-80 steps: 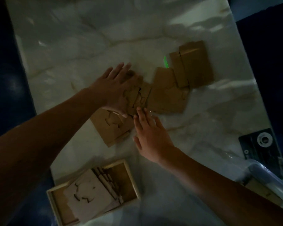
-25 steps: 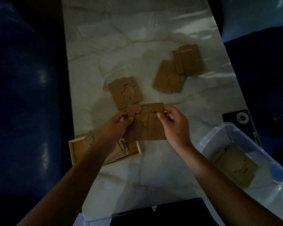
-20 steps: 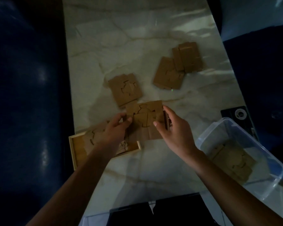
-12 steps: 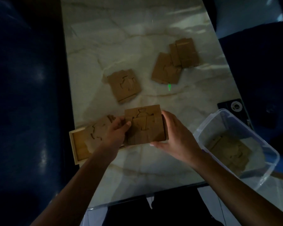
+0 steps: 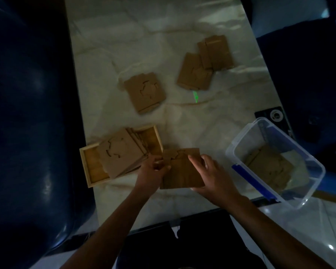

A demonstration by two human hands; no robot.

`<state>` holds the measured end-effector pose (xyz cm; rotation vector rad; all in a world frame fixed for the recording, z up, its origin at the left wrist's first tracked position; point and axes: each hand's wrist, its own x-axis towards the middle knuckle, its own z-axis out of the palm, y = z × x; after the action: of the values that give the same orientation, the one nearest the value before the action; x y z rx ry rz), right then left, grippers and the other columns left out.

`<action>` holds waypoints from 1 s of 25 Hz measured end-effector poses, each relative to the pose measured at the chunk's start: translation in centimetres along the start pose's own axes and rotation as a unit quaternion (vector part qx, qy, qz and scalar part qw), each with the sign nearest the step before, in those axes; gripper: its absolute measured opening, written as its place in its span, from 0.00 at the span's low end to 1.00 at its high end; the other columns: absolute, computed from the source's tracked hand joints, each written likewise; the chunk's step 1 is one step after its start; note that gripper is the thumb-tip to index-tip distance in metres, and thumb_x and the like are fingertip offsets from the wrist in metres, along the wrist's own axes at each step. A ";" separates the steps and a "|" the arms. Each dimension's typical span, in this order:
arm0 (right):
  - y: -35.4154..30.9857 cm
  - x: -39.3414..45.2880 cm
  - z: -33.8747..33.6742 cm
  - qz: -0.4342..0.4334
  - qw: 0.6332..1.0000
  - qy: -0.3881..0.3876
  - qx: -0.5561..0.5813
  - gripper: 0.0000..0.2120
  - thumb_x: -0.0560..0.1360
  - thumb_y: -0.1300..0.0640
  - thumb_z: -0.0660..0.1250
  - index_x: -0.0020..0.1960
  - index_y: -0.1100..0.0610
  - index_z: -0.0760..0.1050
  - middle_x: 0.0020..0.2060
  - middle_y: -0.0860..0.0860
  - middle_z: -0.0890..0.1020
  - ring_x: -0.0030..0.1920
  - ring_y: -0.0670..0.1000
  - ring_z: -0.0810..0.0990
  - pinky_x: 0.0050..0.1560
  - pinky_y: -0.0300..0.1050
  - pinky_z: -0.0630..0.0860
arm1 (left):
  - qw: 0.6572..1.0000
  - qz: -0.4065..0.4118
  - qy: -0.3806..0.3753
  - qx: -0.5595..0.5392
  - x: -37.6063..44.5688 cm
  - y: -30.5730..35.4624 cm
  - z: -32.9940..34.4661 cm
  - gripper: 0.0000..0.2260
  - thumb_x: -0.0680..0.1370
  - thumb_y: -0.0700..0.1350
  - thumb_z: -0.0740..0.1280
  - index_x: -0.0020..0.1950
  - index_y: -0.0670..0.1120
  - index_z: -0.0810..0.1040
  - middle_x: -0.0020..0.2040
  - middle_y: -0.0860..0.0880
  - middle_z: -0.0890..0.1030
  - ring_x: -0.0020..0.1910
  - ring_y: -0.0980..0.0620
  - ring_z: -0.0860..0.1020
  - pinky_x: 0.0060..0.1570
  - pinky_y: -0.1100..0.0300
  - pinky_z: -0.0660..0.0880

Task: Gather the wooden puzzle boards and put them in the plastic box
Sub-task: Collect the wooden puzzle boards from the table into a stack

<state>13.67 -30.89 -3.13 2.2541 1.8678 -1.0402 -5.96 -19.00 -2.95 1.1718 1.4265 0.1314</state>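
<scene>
Both hands hold a small stack of wooden puzzle boards (image 5: 180, 171) just above the near part of the marble table. My left hand (image 5: 151, 171) grips its left edge, my right hand (image 5: 211, 173) its right edge. The clear plastic box (image 5: 239, 144) with blue clips stands to the right at the table's corner, with boards lying inside it. More boards lie on the table: one pile (image 5: 145, 92) in the middle, another overlapping group (image 5: 204, 65) farther right.
A shallow wooden tray (image 5: 87, 167) with several tilted boards stands to the left of my hands. A dark blue sofa (image 5: 27, 113) borders the table's left side. A black device (image 5: 273, 115) lies beyond the plastic box. A green light spot (image 5: 196, 96) shows on the marble.
My hands gathered boards from the middle of the table, lifted the stack and drew it toward the near edge. The view shifted, bringing the plastic box into sight at right.
</scene>
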 end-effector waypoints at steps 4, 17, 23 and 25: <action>1.5 -0.9 2.4 0.032 0.998 -0.014 -0.045 0.51 0.70 0.35 0.71 0.80 0.40 0.41 0.76 0.58 0.56 0.71 0.61 0.65 0.65 0.58 0.72 | 0.992 0.035 0.000 0.122 0.3 -2.6 1.4 0.14 0.72 0.43 0.75 0.56 0.51 0.80 0.44 0.54 0.80 0.43 0.54 0.79 0.40 0.63 0.74; 1.7 -0.7 2.8 0.077 0.994 -0.005 -0.073 0.41 0.72 0.37 0.68 0.80 0.41 0.53 0.77 0.60 0.61 0.73 0.63 0.61 0.66 0.60 0.70 | 0.929 0.151 0.098 0.322 -0.5 -3.5 4.4 0.12 0.77 0.51 0.68 0.58 0.50 0.77 0.55 0.46 0.76 0.50 0.43 0.79 0.39 0.50 0.79; 1.6 -0.3 3.1 0.063 0.994 -0.038 -0.077 0.44 0.72 0.36 0.67 0.80 0.38 0.46 0.79 0.64 0.50 0.77 0.67 0.53 0.72 0.63 0.62 | 0.833 0.316 0.025 0.453 -0.8 -3.4 5.0 0.35 0.66 0.60 0.73 0.69 0.50 0.67 0.66 0.47 0.70 0.64 0.44 0.70 0.53 0.48 0.78; 1.6 -0.2 3.1 0.058 0.994 -0.044 -0.085 0.44 0.72 0.33 0.66 0.80 0.37 0.45 0.80 0.63 0.49 0.77 0.67 0.52 0.73 0.63 0.62 | 0.828 0.290 -0.009 0.481 -0.8 -3.5 5.2 0.39 0.66 0.67 0.68 0.71 0.50 0.66 0.70 0.46 0.69 0.69 0.43 0.68 0.58 0.48 0.75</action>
<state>13.63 -32.85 -6.03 2.1546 1.6995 -0.9101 -3.95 -24.00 -6.19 2.4218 1.0513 -0.2159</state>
